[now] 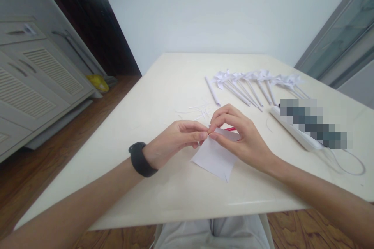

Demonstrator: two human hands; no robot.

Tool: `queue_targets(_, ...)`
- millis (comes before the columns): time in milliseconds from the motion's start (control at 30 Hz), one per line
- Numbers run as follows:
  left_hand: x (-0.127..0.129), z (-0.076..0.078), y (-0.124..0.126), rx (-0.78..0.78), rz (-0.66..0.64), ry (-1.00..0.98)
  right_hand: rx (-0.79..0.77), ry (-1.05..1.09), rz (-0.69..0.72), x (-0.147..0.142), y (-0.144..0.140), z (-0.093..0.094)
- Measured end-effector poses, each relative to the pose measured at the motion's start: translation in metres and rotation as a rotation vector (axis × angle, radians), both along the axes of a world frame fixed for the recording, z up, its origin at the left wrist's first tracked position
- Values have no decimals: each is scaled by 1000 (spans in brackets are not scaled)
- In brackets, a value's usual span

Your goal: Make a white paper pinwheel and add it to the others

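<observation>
A square of white paper [214, 157] hangs just over the table near its front edge, with a short slit at its near corner. My left hand [182, 136] pinches the far corner of the sheet between thumb and fingers. Meeting it at that corner, my right hand [238, 134] is closed on the paper too, its thumb on the near face. Part of the paper is hidden behind the right fingers. A red stick-like thing [230, 128], perhaps a pen, shows behind the sheet; most of it is covered.
Several white paper pinwheels [260, 78] with rolled paper sticks lie along the back right of the white table [140, 105]. A lone paper roll [212, 91] and thin paper strips [201, 112] lie left of them. A white object [295, 130] with a cord, partly blurred, lies at right.
</observation>
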State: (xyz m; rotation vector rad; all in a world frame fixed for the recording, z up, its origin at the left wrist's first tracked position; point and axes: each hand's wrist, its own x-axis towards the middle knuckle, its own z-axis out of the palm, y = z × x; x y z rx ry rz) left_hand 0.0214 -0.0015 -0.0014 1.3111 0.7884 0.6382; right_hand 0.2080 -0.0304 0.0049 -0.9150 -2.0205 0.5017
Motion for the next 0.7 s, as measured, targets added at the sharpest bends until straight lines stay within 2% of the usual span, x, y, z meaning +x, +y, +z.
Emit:
queue_targets(300,0,1,-1,129,29,14,5,25,2,-1,-1,1)
queue_targets(700,3,2,-7,391,68,30,17,-1,-21,-2,-1,-1)
